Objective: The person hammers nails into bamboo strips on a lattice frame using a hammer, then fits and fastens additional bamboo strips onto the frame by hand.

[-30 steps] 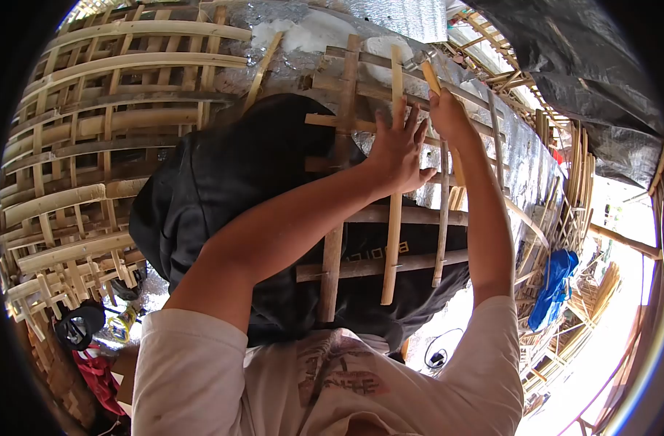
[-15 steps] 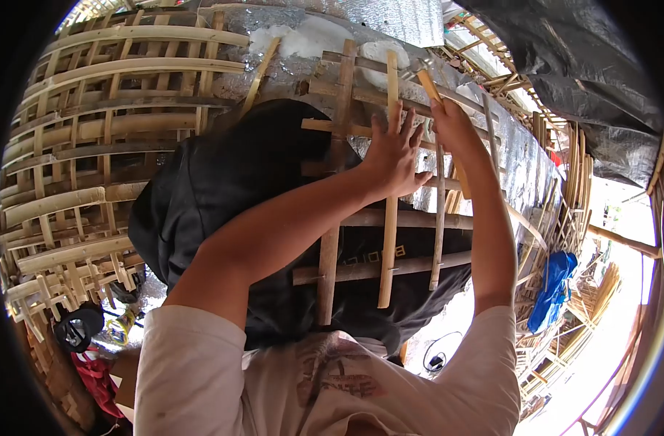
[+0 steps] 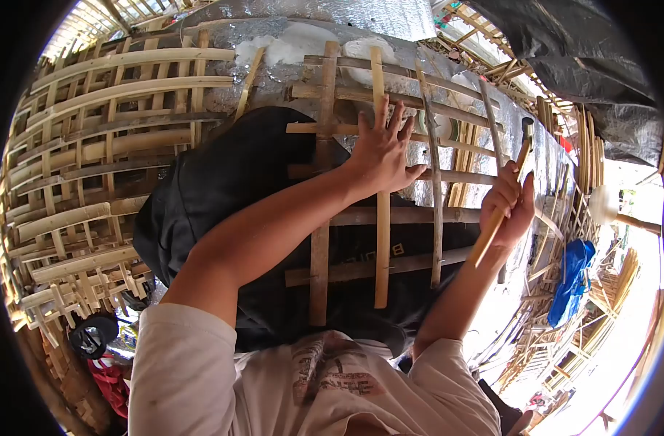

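A lattice of split-bamboo slats (image 3: pixel 382 251), crossed by horizontal strips, lies in front of me over black cloth (image 3: pixel 223 167). My left hand (image 3: pixel 384 152) rests on it with fingers spread, across a light upright slat and the strips beside it. Off the lattice's right side, my right hand (image 3: pixel 508 207) is wrapped round the wooden handle of a hammer (image 3: pixel 486 241). Its dark head points up and away from me, apart from the slats. Small nail-like bits show where slats cross near the lower strip.
A larger woven bamboo panel (image 3: pixel 92 152) fills the left side. Silver foil sheeting (image 3: pixel 332 18) lies beyond the lattice. Black plastic sheeting (image 3: pixel 564 65) hangs at upper right. A blue cloth or bag (image 3: pixel 572 280) and bamboo strips (image 3: pixel 601 309) are at right, a dark cap (image 3: pixel 93 334) at lower left.
My right hand has swung the hammer from the lattice's top strips down and right, away from the slats. My left hand stays spread on the lattice. The view has shifted slightly.
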